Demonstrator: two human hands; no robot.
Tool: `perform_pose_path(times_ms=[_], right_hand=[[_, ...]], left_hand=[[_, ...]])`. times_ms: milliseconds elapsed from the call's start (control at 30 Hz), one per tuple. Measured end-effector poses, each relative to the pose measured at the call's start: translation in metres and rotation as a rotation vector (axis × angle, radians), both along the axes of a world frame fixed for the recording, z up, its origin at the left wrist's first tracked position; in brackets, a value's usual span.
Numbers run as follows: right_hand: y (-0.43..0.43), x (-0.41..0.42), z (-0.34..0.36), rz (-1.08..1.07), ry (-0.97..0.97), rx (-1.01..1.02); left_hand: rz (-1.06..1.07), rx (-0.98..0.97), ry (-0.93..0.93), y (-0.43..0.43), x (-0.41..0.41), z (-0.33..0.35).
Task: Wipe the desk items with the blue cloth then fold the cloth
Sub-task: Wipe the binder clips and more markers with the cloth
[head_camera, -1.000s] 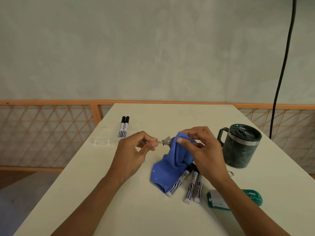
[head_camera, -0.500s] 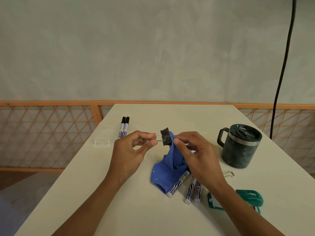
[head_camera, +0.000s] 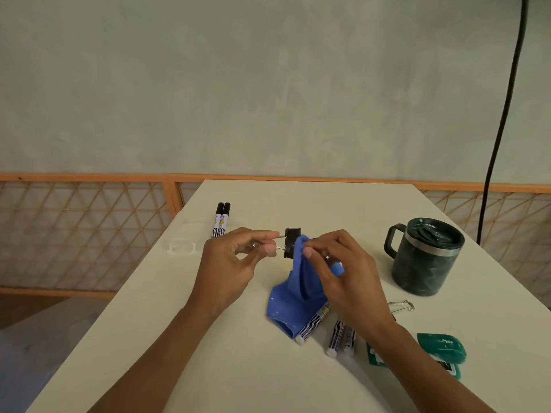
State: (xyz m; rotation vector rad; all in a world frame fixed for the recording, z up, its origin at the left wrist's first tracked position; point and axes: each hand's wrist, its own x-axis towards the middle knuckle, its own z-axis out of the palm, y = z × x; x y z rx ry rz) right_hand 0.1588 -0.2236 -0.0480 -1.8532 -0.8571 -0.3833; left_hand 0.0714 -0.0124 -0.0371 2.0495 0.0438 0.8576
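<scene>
- Left hand [head_camera: 229,263]: thumb and forefinger pinch the wire handles of the binder clip [head_camera: 292,241], left of the mug [head_camera: 426,260].
- Right hand [head_camera: 340,272]: fingertips pinch the blue cloth [head_camera: 293,296] against the clip; its tail lies left of the mug.
- Risk: wiping pressure may twist the clip out of the thin-wire pinch.

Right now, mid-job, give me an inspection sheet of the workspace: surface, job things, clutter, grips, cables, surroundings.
Surface: pale table, matte.
Job's things: blue cloth, lower end on the table, top lifted against the black binder clip; two markers far left; three markers by the cloth; lidded mug right; second clip and green plastic item near the right forearm.
Clutter: small clear piece near the left edge, unidentifiable.
Grips: left hand pinches the binder clip's wire handles; right hand pinches the cloth onto it.
Cables: black cable hangs down the wall behind the mug.
Surroundings: plain wall, orange lattice railing.
</scene>
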Motion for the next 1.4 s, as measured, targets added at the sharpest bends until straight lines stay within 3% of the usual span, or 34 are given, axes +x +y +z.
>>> perform_pose_path(times_ms=[200,533,700,967,1267,1400], right_hand=[[-0.004,0.004,0.003,-0.067,-0.058,0.042],[-0.003,0.014,-0.012,-0.100,-0.457,-0.107],[0.001,0.016,-0.020,-0.024,-0.508,-0.231],[-0.003,0.020,-0.010,-0.104,-0.553,-0.261],[0.010,-0.003,-0.014,0.034,-0.639,-0.387],[0.004,0.005,-0.006,-0.049,-0.612,-0.350]], left_hand=[[-0.034,-0.052,0.042,-0.012,0.000,-0.001],[-0.009,-0.216,0.048,-0.019,-0.002,0.005],[0.021,-0.309,0.012,-0.016,-0.001,0.005],[0.009,-0.179,0.004,-0.020,-0.001,0.004],[0.061,-0.109,-0.046,-0.014,-0.004,0.007],[0.035,-0.059,-0.040,-0.016,-0.004,0.008]])
